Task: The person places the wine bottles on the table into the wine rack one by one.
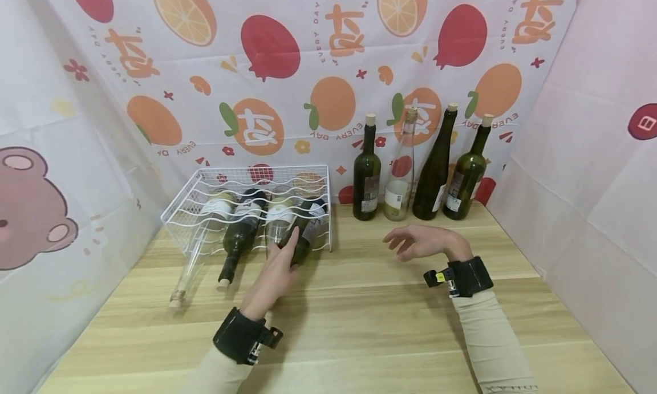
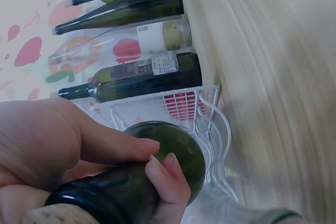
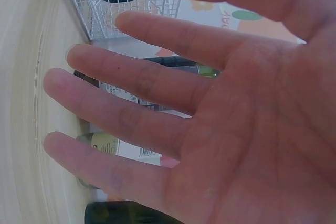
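Note:
My left hand (image 1: 274, 273) grips the neck of a dark green wine bottle (image 1: 311, 227), whose base end lies in the right end of the white wire rack (image 1: 329, 211). In the left wrist view my thumb and fingertips close round the bottle (image 2: 181, 145), with its cork (image 2: 60, 215) toward the camera. Left of it in the rack lie a clear bottle (image 1: 279, 214), a dark green bottle (image 1: 240, 234) and another clear bottle (image 1: 197, 243). My right hand (image 1: 426, 240) hovers over the table with nothing in it, its fingers spread in the right wrist view.
Behind my right hand, against the patterned cloth, stand corked bottles: a green bottle (image 1: 366, 183), a clear bottle (image 1: 398, 191), a tall dark bottle (image 1: 433, 180) and another green bottle (image 1: 467, 180). Bottle necks in the rack stick out over the wooden table (image 1: 359, 325).

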`<state>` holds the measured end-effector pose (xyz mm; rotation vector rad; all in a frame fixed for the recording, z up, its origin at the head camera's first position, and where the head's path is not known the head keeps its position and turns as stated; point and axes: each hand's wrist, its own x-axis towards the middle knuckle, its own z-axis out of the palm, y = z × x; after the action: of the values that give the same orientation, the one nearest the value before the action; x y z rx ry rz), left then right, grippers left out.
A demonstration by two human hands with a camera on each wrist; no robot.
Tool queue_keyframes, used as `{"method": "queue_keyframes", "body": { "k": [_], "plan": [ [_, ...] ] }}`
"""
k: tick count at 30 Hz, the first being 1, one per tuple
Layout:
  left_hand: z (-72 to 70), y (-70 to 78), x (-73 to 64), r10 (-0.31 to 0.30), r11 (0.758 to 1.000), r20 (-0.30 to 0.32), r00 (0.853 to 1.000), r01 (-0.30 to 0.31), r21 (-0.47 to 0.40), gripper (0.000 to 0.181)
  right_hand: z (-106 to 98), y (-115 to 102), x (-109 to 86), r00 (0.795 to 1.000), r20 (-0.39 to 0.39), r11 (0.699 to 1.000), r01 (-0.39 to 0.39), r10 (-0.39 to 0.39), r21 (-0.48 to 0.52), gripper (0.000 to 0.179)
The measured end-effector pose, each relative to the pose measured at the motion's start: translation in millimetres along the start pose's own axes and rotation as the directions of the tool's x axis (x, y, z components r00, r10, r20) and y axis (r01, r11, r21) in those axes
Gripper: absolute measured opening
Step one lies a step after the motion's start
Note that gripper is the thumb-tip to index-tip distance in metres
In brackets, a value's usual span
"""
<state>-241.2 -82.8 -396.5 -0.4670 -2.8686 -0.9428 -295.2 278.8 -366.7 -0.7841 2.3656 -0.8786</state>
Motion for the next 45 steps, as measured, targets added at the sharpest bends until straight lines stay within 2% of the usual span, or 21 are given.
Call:
{"method": "queue_keyframes", "body": {
  "k": [4,12,18,22,28,35,38,45],
  "plan": [
    [8.3,4.2,6.6,0.000,1.000,-0.048,0.999,0.001,0.031,0.082,0.4,1.2,0.9,1.000,0.004,1.000,0.005,-0.005,0.006,0.049],
    [21.1,8.9,20.6,-0.103,0.994,-0.051,0.993,0.101,-0.044,0.092,1.3,1.8,1.8,1.000,-0.001,1.000,0.003,-0.003,-0.006,0.047],
    [27.7,10.4,24.7,-0.158,0.988,-0.073,0.985,0.157,-0.009,0.092,1.5,2.0,1.3,1.000,-0.005,1.000,0.003,-0.003,-0.010,0.048],
    [34.0,9.6,28.7,-0.186,0.983,-0.074,0.980,0.185,-0.021,0.093,0.8,2.6,0.9,1.000,-0.008,1.000,0.008,-0.008,-0.016,0.048],
    [45.4,8.3,36.4,-0.222,0.975,-0.109,0.969,0.222,-0.019,0.096,0.2,1.0,-0.2,1.000,-0.008,1.000,0.014,-0.015,-0.019,0.048],
    [56.8,7.4,43.8,-0.188,0.977,-0.169,0.967,0.167,-0.134,0.098,0.2,1.2,0.1,1.000,-0.005,1.000,0.016,-0.017,-0.016,0.049],
    [58.8,7.7,46.4,-0.200,0.971,-0.159,0.967,0.173,-0.167,0.100,-0.1,1.1,-0.6,1.000,-0.009,1.000,0.006,-0.006,-0.016,0.049],
    [57.1,8.2,51.2,-0.196,0.958,-0.095,0.976,0.169,-0.233,0.101,-1.5,1.3,-0.7,1.000,-0.008,0.999,0.016,-0.017,-0.029,0.049]
  ]
}}
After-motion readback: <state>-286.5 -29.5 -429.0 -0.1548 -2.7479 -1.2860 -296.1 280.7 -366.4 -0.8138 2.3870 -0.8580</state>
